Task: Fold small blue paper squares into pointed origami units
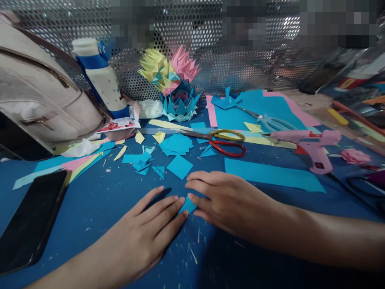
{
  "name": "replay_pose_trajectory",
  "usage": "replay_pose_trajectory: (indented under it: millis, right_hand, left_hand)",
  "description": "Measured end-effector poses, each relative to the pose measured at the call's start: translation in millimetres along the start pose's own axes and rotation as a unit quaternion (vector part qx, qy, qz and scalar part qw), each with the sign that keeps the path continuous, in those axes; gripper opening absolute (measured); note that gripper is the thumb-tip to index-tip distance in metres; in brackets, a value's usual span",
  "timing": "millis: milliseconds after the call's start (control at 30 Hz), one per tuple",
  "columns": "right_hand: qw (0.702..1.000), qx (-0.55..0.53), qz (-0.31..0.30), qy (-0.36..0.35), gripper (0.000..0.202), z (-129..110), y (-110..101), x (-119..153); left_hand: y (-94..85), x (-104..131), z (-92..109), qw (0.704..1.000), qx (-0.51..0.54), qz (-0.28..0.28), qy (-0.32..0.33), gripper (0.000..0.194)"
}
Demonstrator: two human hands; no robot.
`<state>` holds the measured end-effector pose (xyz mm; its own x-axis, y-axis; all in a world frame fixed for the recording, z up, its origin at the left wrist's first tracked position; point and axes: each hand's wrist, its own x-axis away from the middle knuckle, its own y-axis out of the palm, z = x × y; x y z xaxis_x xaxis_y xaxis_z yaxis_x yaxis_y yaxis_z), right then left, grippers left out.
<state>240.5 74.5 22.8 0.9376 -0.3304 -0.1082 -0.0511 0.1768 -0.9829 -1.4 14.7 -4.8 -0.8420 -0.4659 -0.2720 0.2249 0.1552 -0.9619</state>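
Left fingers (pixel 169 211) lie spread and right fingers (pixel 203 185) loosely curled, both touching 1 blue paper (pixel 188 205) between them; right grip unclear.

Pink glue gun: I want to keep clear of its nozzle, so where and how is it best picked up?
Best by its handle, probably, with the right hand coming from the near right. The pink glue gun points its nozzle left and its handle toward the person; the black cord leaves the handle's end, so grip above that.

blue paper (pixel 189 206) partly hidden by fingers (pixel 173 228), backpack (pixel 39 82) cut off
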Motion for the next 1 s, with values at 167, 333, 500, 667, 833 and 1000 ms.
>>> replay_pose_trajectory:
  millis: [167,333,500,667,833,1000]
  right_hand:
    - [1.000,-0.014,-0.013,-0.002,0.015,2.0,-1.2,0.1]
    - [1.000,-0.008,-0.026,-0.016,0.011,2.6,-2.7,1.3]
    - [1.000,-0.001,-0.017,-0.003,0.016,0.7,-3.7,0.6]
    - [0.999,-0.022,0.005,-0.048,0.022,2.1,0.8,-3.7]
    - [0.995,-0.058,0.034,-0.067,0.030,7.8,6.8,-5.5]
    - [0.988,-0.129,0.030,-0.080,0.041,13.3,14.4,-4.3]
  left_hand:
    - [1.0,1.7,6.0,0.997,-0.029,0.070,0.001,0.031]
    - [-0.3,3.7,5.0,0.996,-0.036,0.082,0.009,0.032]
    - [6.1,7.0,2.4,0.995,-0.014,0.101,-0.001,0.026]
    - [7.6,7.3,2.9,0.995,-0.013,0.104,-0.002,0.026]
    - [5.0,7.2,2.8,0.995,-0.024,0.095,0.002,0.026]
    - [3.9,8.1,2.8,0.996,-0.022,0.089,0.003,0.027]
